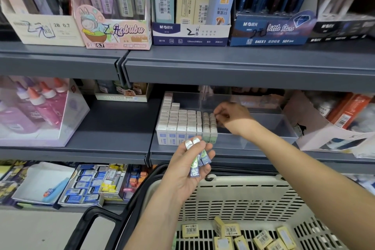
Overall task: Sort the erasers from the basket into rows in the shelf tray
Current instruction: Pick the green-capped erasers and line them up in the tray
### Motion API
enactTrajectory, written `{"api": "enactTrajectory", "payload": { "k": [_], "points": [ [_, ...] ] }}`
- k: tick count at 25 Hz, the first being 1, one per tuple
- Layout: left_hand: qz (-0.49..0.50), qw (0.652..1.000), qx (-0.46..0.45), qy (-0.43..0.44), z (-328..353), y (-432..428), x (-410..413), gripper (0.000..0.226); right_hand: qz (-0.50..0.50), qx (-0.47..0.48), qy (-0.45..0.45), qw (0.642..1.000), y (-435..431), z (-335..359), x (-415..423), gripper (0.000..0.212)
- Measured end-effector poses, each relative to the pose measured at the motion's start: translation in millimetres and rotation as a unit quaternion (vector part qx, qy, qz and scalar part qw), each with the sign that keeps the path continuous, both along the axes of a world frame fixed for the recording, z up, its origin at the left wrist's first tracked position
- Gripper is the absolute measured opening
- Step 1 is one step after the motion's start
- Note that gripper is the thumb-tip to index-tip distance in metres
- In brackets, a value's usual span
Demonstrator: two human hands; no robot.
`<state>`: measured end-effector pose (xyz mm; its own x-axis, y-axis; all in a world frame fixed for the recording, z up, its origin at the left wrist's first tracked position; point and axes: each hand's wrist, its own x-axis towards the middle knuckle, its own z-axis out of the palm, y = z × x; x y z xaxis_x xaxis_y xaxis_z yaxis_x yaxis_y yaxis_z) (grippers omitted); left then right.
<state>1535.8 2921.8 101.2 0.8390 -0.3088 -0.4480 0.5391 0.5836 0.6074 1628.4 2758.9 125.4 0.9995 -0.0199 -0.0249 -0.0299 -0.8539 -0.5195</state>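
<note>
Where the clear tray [263, 142] sits on the grey shelf [113, 128], its left part holds rows of upright erasers [176, 122], blue-sleeved, then two green-sleeved rows.
Right hand [231, 116]: inside the tray, fingers curled against the rear of the green rows; whether they pinch an eraser cannot be told.
Left hand [188, 166]: just below the tray's front, gripping a bundle of sleeved erasers [195, 165].
Basket [243, 195]: below the tray, cream, slotted; loose yellow erasers [231, 229] on its floor.

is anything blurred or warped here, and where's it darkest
Head view: wide-angle bends the shelf edge; top corners smear; the held erasers in the left hand read fairly sharp; darkest behind the clear tray, under that shelf.
</note>
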Motion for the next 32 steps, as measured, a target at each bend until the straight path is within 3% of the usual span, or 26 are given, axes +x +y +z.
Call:
{"api": "enactTrajectory", "payload": {
  "k": [5, 8, 12, 17, 21, 24, 26, 28, 32],
  "points": [
    [-0.003, 1.0, 0.007, 0.004, 3.4, -2.4, -2.6, 0.033, 0.006, 0.024, -0.033, 0.999, -4.3, 15.1, -24.2, 0.017],
    [-0.005, 1.0, -0.009, 0.022, 5.0, -4.8, -4.1, 0.036, 0.073, 0.024, -0.059, 0.995, 2.0, 22.4, -57.1, 0.011],
    [-0.038, 0.998, -0.037, 0.036, 5.5, -7.3, -8.4, 0.046, 0.134, 0.034, -0.014, 0.99, 12.5, 26.4, -81.5, 0.016],
    [-0.03, 0.998, -0.044, 0.042, 4.8, -7.7, -9.4, 0.025, 0.156, 0.054, 0.025, 0.986, 13.0, 32.6, -90.7, 0.011],
    [-0.019, 0.997, -0.055, 0.049, 4.3, -7.9, -7.8, 0.024, 0.123, 0.219, 0.046, 0.967, 0.1, 44.0, -83.7, 0.008],
    [0.006, 0.997, -0.059, 0.053, 1.1, -4.9, -2.1, 0.014, 0.001, 0.301, -0.02, 0.953, -16.4, 53.1, -64.6, 0.005],
    [0.011, 0.998, -0.052, 0.047, 0.3, -2.1, 0.1, 0.011, -0.042, 0.173, -0.07, 0.982, -24.2, 51.6, -49.2, 0.006],
    [0.011, 0.998, -0.04, 0.038, -0.1, -0.8, 0.7, 0.01, -0.01, 0.014, -0.06, 0.998, -24.1, 46.1, -41.6, 0.011],
    [0.013, 0.999, -0.026, 0.032, -1.1, -0.9, 1.7, 0.011, 0.063, -0.03, 0.015, 0.997, -16.3, 27.4, -38.9, 0.003]
  ]
}}
